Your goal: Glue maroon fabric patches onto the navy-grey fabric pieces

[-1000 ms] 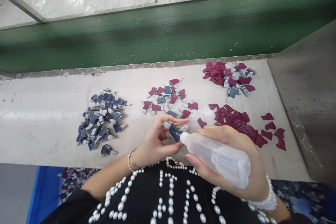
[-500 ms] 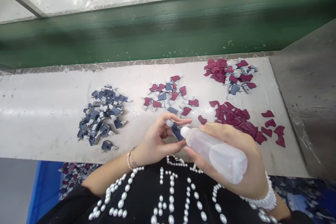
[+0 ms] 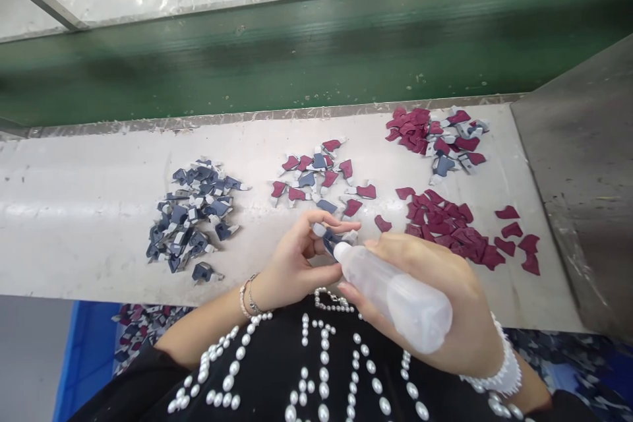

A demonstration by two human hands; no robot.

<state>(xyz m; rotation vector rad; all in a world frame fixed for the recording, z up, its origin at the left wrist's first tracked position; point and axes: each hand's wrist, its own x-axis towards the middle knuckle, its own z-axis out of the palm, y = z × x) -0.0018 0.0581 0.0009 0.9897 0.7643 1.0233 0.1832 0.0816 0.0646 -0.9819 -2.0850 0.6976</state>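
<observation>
Between its thumb and fingers my left hand (image 3: 291,264) holds a small navy and light-grey plastic part (image 3: 332,237), just above the table's near edge. My right hand (image 3: 445,297) is wrapped round a translucent squeeze bottle (image 3: 395,297) with clear liquid inside. The bottle lies tilted, its white tip at the navy part; whether they touch is hard to tell. Beyond my hands sits a loose group of grey parts, several topped by maroon pieces (image 3: 366,192). Right of it a pile of flat maroon pieces (image 3: 445,224) lies near my right hand.
A heap of navy and grey parts (image 3: 192,211) lies on the white table (image 3: 74,224) at left. A mixed maroon and grey pile (image 3: 445,138) is at the back right. A green belt (image 3: 297,59) runs behind, a metal panel (image 3: 583,178) stands right, and a blue bin (image 3: 89,356) sits below.
My right hand and the bottle have shifted slightly left and down, with the tip moving along the navy part. My left hand stays almost in place, still holding the part.
</observation>
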